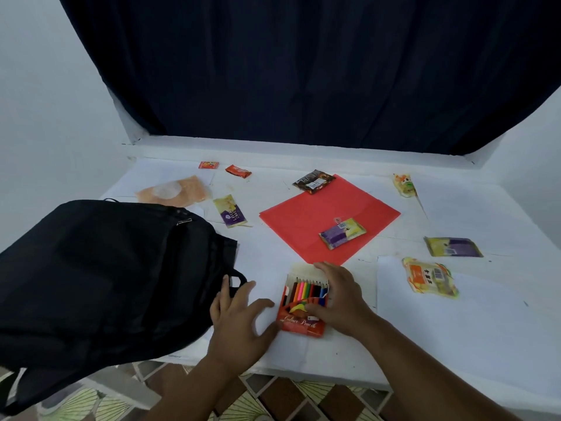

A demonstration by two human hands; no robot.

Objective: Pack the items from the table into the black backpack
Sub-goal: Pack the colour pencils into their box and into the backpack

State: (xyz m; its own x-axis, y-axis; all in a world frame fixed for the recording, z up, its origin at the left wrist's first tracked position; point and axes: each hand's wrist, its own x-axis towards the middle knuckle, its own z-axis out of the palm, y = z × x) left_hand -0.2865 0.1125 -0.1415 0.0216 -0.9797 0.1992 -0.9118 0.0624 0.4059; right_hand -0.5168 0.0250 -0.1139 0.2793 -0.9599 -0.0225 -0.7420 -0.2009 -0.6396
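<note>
Right hand (340,299) gripped the open pencil box (303,305) at lower centre of the white table (485,329), left hand (239,317) spread beside it, fingers loose, black backpack (100,278) at left.

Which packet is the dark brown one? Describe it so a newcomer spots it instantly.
Start at the red folder lying in the middle of the white table. Go to the folder's far corner, nearest the dark curtain: the dark brown snack packet lies across it. It is the only brown wrapper; the others are yellow-purple, orange or yellow-green.
</note>
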